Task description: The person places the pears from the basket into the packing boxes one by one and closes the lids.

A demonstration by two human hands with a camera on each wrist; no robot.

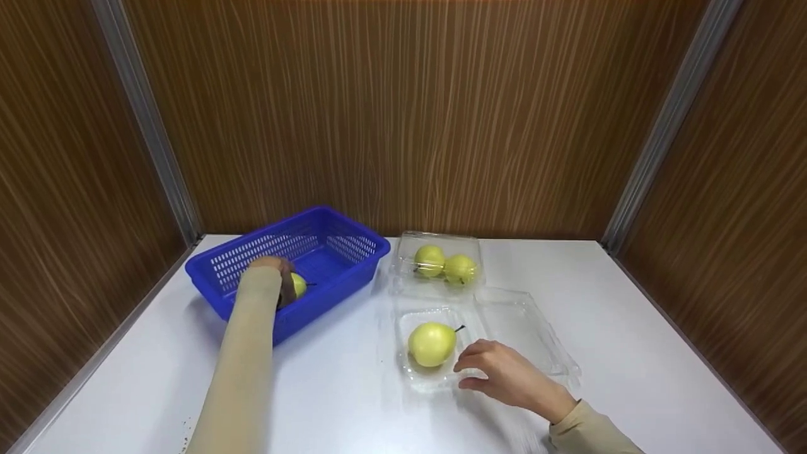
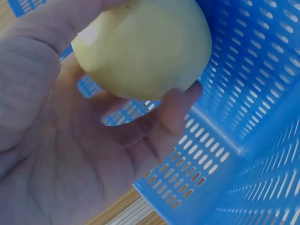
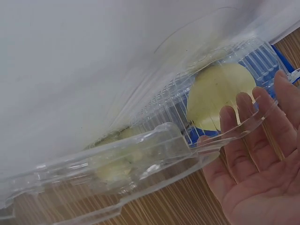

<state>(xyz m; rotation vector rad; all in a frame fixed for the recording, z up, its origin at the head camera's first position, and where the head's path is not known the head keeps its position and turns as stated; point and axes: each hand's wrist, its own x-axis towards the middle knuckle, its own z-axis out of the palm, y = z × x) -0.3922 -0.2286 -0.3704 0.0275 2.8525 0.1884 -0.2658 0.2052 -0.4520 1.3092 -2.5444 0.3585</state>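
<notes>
Inside the blue plastic basket point(image 1: 353, 271), my left hand point(image 1: 272, 268) grips a yellow-green pear point(image 2: 145, 47), thumb on one side and fingers curled round the other. In the head view that hand hides part of the pear. A second pear point(image 1: 431, 344) lies in one half of a clear hinged plastic box point(image 1: 413, 381), its stem pointing right. The box's lid point(image 1: 520, 328) is folded open to the right. My right hand point(image 1: 504, 375) hovers at the box's right side, fingers relaxed and holding nothing, fingertips close to the rim and the pear.
Behind the open box stands another clear box point(image 1: 410, 243), closed, with two pears point(image 1: 444, 263) inside. Wood-grain panels point(image 1: 403, 113) wall the white table point(image 1: 340, 391) at the back and both sides. Small dark crumbs point(image 1: 186, 429) lie at the front left.
</notes>
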